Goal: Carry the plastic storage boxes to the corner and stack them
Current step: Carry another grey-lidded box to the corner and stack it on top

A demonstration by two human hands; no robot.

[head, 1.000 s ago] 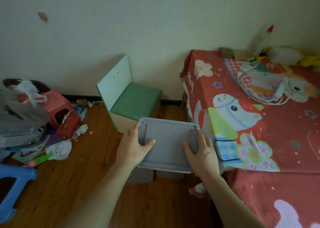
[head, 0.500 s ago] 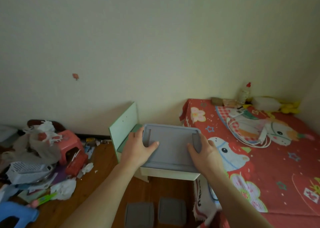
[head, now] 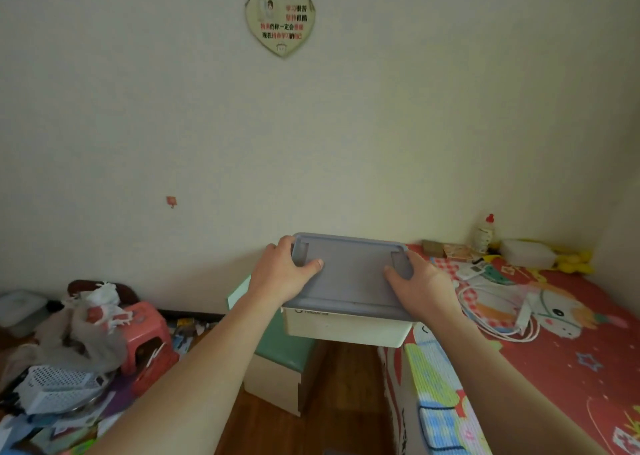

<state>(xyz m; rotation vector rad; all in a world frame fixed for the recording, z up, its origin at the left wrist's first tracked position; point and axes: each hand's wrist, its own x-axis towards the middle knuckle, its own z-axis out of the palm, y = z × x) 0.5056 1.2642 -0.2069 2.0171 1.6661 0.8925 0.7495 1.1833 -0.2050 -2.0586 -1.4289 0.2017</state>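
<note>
Two hands (head: 282, 276) gripping smooth rectangular plastic box (head: 349, 281)

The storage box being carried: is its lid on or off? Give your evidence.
On. The grey lid lies flat over the white storage box, covering its top, with the left hand and right hand gripping its ends.

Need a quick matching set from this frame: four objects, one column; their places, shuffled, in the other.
1. storage box
2. bottle
3. plaque
4. pink stool

A. high on the wall
B. on the floor, left, among clutter
C. held between left hand and right hand
D. far end of the bed, by the wall

Pairs: 1-C, 2-D, 3-A, 4-B
</note>
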